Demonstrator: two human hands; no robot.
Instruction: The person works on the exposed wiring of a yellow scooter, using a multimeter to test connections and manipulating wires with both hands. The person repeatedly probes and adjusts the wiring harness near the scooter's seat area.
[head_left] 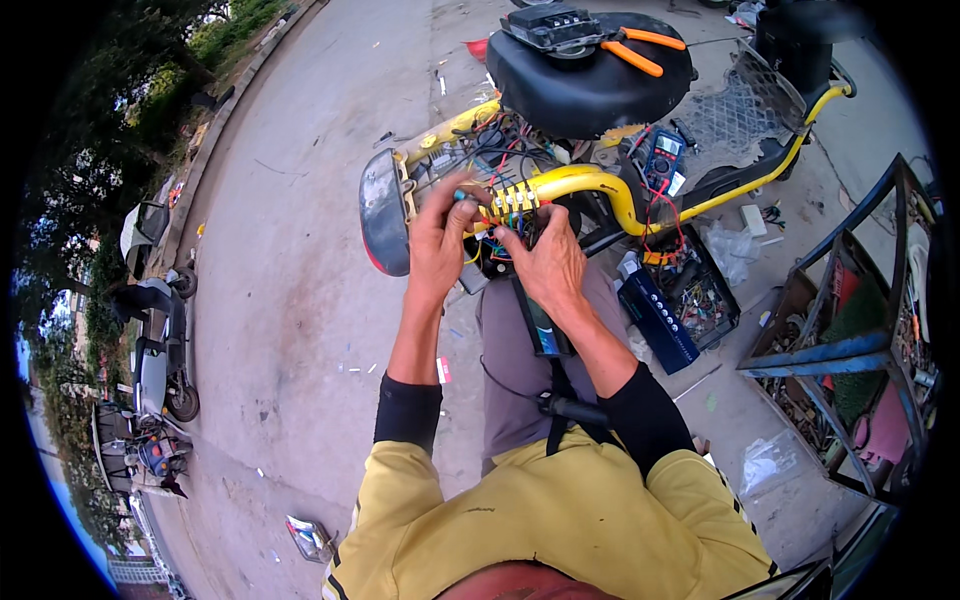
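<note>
Yellow-framed scooter (600, 185) lies stripped on the concrete ground (300, 250), body panels off, wiring bundle (505, 205) of red, black, blue and yellow leads exposed at mid-frame. Left hand (435, 240) pinches a small teal-tipped piece at the bundle, fingers closed on it. Right hand (545, 262) sits just beside, fingertips curled narrow into the wires; whether it grips any I cannot tell. Black seat (590, 80) above the hands carries orange-handled pliers (635, 50) and a black box (555, 25). Multimeter (662, 155) with red leads rests right of the frame. Open toolbox (690, 300) near the right forearm. Blue metal rack (850, 340) at the right edge. Parked scooters (155, 340) well apart, left.
</note>
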